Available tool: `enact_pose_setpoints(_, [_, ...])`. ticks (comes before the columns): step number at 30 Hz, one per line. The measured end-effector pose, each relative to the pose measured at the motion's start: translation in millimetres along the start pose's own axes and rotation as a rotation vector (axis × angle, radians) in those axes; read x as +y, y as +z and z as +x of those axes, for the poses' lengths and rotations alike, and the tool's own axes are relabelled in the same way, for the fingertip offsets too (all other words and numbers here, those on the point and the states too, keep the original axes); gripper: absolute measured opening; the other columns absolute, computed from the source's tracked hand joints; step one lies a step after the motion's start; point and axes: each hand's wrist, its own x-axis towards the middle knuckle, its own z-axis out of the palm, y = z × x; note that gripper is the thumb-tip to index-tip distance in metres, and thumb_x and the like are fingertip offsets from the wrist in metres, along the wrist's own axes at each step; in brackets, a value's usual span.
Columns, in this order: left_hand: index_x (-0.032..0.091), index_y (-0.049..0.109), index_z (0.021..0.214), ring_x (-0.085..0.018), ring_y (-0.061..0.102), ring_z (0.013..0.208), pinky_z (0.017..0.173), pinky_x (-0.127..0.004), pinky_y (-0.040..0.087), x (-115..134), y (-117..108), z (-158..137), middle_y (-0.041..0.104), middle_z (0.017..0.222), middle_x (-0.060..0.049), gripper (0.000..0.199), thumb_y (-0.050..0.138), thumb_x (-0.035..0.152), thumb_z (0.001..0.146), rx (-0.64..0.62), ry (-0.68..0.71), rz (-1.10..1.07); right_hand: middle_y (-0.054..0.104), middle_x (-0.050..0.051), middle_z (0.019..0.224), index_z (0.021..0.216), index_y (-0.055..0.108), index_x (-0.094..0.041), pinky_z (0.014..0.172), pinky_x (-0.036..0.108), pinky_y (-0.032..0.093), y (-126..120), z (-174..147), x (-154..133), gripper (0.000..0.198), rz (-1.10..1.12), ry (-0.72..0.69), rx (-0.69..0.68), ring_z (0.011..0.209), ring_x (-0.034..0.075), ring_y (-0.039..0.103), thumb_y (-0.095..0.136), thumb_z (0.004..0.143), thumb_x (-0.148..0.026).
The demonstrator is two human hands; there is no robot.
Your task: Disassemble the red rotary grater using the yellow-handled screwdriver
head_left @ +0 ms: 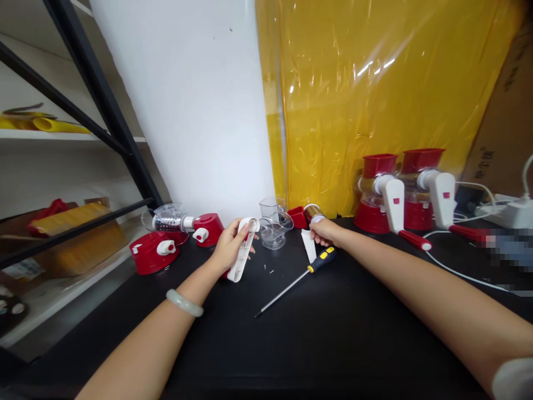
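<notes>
My left hand (228,244) grips a white plastic crank arm (241,258), its hollow, ribbed inner side showing and its round end uppermost. A bit of red shows behind its lower end. My right hand (325,232) is closed on a tapered white plastic piece (308,247), which points down toward the table. Just beyond that hand lies a metal grater drum (313,212), beside a red hopper (297,216). Below the right hand rests a screwdriver (291,285) with a black and yellow handle. A clear plastic grater housing (273,225) stands between the hands.
Red grater bases (154,253) and a clear housing with a drum (169,219) sit at the left. Two assembled rotary graters (377,194) stand at the right, near a white cable (458,272). Small screws (271,271) lie mid-table. Black-framed shelving (120,139) borders the left.
</notes>
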Motion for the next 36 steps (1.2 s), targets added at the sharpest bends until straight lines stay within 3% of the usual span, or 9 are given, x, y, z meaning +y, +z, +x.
enact_pose_setpoints(6, [0.019, 0.055, 0.103, -0.013, 0.061, 0.047, 0.036, -0.022, 0.048, 4.4, -0.1, -0.6, 0.068, 0.079, -0.003, 0.050, 0.060, 0.062, 0.080, -0.012, -0.029, -0.023, 0.048, 0.001, 0.034, 0.051, 0.053, -0.018, 0.034, 0.023, 0.029, -1.4, -5.1, -4.1, 0.031, -0.087, -0.111, 0.016, 0.028, 0.011, 0.041, 0.052, 0.082, -0.014])
enact_pose_setpoints(10, [0.015, 0.061, 0.085, -0.012, 0.056, 0.041, 0.033, -0.021, 0.045, 11.7, -2.4, 1.1, 0.066, 0.067, -0.005, 0.058, 0.050, 0.071, 0.080, -0.057, -0.195, -0.055, 0.051, -0.001, 0.044, 0.058, 0.054, -0.019, 0.046, 0.022, 0.034, -1.4, -23.0, -18.0, 0.025, -0.084, -0.337, 0.153, 0.045, 0.012, 0.050, 0.057, 0.083, -0.019])
enact_pose_setpoints(12, [0.014, 0.064, 0.080, -0.012, 0.055, 0.040, 0.033, -0.022, 0.044, 14.6, -3.0, 1.4, 0.067, 0.065, -0.006, 0.066, 0.042, 0.075, 0.081, -0.111, -0.266, -0.040, 0.057, -0.002, 0.057, 0.071, 0.056, -0.020, 0.055, 0.021, 0.037, 4.3, -39.8, -25.1, 0.016, -0.066, -0.557, 0.223, 0.058, 0.012, 0.054, 0.056, 0.087, -0.023])
enact_pose_setpoints(16, [0.015, 0.067, 0.088, -0.014, 0.057, 0.040, 0.033, -0.024, 0.045, 16.7, 0.1, -2.2, 0.070, 0.069, -0.008, 0.069, 0.037, 0.077, 0.082, -0.241, -0.312, 0.014, 0.063, 0.002, 0.076, 0.089, 0.060, -0.019, 0.066, 0.025, 0.040, 27.6, -77.5, -30.4, 0.008, -0.285, -1.270, 0.217, 0.069, 0.015, 0.056, 0.054, 0.090, -0.024])
enact_pose_setpoints(19, [0.016, 0.067, 0.083, -0.017, 0.060, 0.041, 0.035, -0.026, 0.046, 15.7, 5.1, -7.6, 0.069, 0.065, -0.008, 0.070, 0.037, 0.079, 0.080, -0.308, -0.322, 0.074, 0.064, 0.006, 0.088, 0.093, 0.064, -0.019, 0.071, 0.029, 0.039, 46.9, -95.8, -26.4, 0.012, -0.533, -1.570, 0.220, 0.081, 0.018, 0.056, 0.053, 0.092, -0.025])
enact_pose_setpoints(25, [0.017, 0.066, 0.077, -0.019, 0.061, 0.039, 0.035, -0.026, 0.045, 16.1, 14.0, -17.4, 0.066, 0.055, -0.007, 0.073, 0.033, 0.082, 0.078, -0.423, -0.336, 0.103, 0.063, 0.006, 0.086, 0.095, 0.066, -0.018, 0.069, 0.033, 0.032, 64.0, -104.2, -15.7, 0.018, -0.771, -1.701, 0.302, 0.077, 0.019, 0.051, 0.048, 0.096, -0.022])
enact_pose_setpoints(30, [0.017, 0.064, 0.067, -0.017, 0.057, 0.035, 0.034, -0.023, 0.040, 23.1, 21.7, -24.5, 0.061, 0.043, -0.005, 0.069, 0.037, 0.080, 0.079, -0.461, -0.327, 0.058, 0.062, 0.007, 0.086, 0.093, 0.066, -0.016, 0.070, 0.033, 0.029, 65.0, -105.0, -13.9, 0.020, -0.806, -1.708, 0.313, 0.077, 0.018, 0.050, 0.048, 0.097, -0.021])
enact_pose_setpoints(36, [0.016, 0.064, 0.066, -0.017, 0.057, 0.034, 0.033, -0.023, 0.042, 27.1, 26.2, -27.1, 0.062, 0.045, -0.005, 0.070, 0.040, 0.081, 0.076, -0.516, -0.285, 0.072, 0.062, 0.005, 0.081, 0.083, 0.067, -0.017, 0.070, 0.034, 0.026, 66.2, -105.5, -13.9, 0.023, -0.812, -1.739, 0.342, 0.075, 0.017, 0.049, 0.048, 0.097, -0.020])
